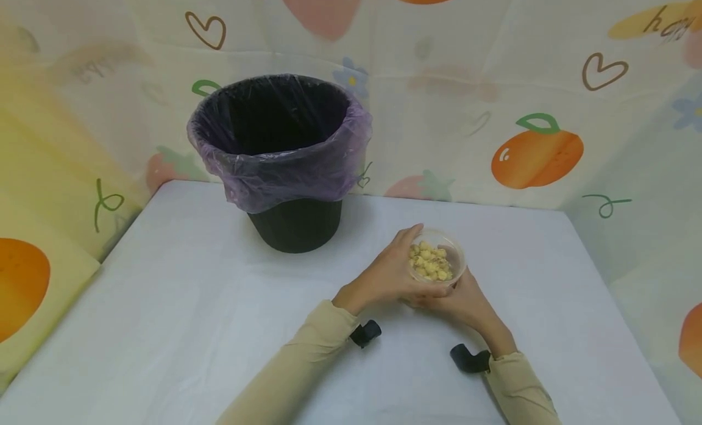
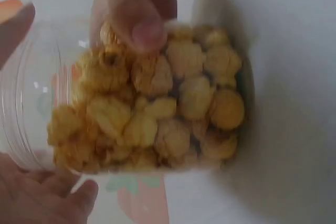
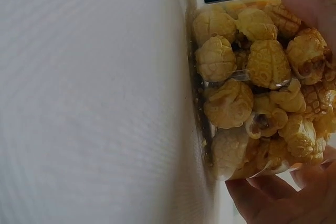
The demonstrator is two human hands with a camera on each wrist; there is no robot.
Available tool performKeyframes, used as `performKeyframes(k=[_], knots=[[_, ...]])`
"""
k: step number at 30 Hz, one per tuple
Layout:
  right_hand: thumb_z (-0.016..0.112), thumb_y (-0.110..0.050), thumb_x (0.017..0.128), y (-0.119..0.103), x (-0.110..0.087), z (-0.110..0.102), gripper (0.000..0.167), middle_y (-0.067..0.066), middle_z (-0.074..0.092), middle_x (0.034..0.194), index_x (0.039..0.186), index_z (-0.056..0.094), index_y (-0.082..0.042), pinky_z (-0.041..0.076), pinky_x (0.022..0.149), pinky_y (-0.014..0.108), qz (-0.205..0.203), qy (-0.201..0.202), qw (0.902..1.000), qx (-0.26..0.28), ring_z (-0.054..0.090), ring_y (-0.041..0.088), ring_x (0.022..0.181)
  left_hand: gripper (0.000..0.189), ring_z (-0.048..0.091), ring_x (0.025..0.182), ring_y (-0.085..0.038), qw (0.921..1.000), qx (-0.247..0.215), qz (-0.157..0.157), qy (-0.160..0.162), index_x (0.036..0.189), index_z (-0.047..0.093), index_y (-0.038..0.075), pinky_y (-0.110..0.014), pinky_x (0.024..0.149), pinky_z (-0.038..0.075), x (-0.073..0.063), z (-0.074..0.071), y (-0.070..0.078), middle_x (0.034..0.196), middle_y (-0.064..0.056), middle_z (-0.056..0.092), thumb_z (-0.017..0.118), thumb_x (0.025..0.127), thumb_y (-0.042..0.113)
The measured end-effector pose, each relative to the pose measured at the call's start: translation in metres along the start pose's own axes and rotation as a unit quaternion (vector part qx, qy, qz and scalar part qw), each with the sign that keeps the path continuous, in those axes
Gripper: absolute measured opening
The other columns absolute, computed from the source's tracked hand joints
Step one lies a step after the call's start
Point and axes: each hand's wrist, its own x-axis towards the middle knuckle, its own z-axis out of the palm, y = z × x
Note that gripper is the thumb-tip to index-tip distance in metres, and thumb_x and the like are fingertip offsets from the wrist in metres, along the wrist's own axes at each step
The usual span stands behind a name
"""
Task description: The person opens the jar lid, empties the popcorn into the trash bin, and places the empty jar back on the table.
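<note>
Both hands hold a clear plastic jar [image 1: 458,248] partly filled with yellow popcorn [image 1: 430,262]. My left hand [image 1: 396,267] wraps round the jar's left side near its rim. Lower down, on the right and near side, my right hand [image 1: 466,300] grips the wall, partly hidden behind the left hand and the jar. In the left wrist view, a thumb presses the wall over the popcorn [image 2: 152,119]. The right wrist view shows the jar's base close over the white tabletop [image 3: 94,98], with popcorn [image 3: 268,64] packed behind the clear wall.
A black bin [image 1: 296,227] with a purple plastic liner [image 1: 290,175] stands at the back, left of the jar. White cloth covers the table [image 1: 164,303]. A printed curtain [image 1: 466,102] hangs behind and along the sides. Black wrist mounts [image 1: 470,358] sit at both cuffs.
</note>
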Motion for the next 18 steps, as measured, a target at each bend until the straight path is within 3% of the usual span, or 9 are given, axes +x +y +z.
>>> performKeyframes(k=[5,9,13,18], knots=[[0.091,-0.021,0.069,0.002,0.001,0.0,0.107,0.007,0.046,0.142,0.152,0.025,-0.011,0.037,0.108,0.053,-0.005,-0.002,1.0,0.008,0.045,0.025,0.13,0.117,0.034,0.146,-0.025,0.9988,-0.02,0.021,-0.04,0.158,0.018,0.029,-0.049,0.116,0.035,0.01,-0.008,-0.008,0.161,0.001,0.028,0.089,0.067,0.046],[0.091,-0.02,0.069,0.004,0.002,0.001,0.105,0.005,0.047,0.141,0.15,0.027,-0.012,0.036,0.109,0.052,-0.013,-0.004,0.9998,0.013,0.045,0.023,0.129,0.116,0.033,0.147,-0.022,0.9975,-0.041,0.031,-0.048,0.157,0.021,0.034,-0.048,0.117,0.033,0.015,-0.007,-0.012,0.16,0.007,0.028,0.092,0.065,0.039],[0.092,-0.022,0.068,0.004,0.001,0.001,0.106,0.004,0.047,0.141,0.151,0.026,-0.012,0.036,0.109,0.052,-0.011,-0.003,0.9999,0.008,0.045,0.022,0.129,0.114,0.036,0.145,-0.022,0.9976,-0.046,0.046,-0.026,0.156,0.025,0.029,-0.045,0.117,0.035,0.015,-0.003,-0.013,0.158,0.006,0.032,0.093,0.065,0.037],[0.092,-0.024,0.067,0.003,0.001,0.0,0.106,0.006,0.048,0.141,0.15,0.028,-0.012,0.037,0.108,0.052,-0.004,0.002,1.0,-0.001,0.046,0.023,0.128,0.113,0.039,0.143,-0.022,0.9978,-0.027,0.056,0.023,0.157,0.026,0.023,-0.045,0.115,0.038,0.012,0.006,-0.01,0.157,0.003,0.035,0.091,0.066,0.039]])
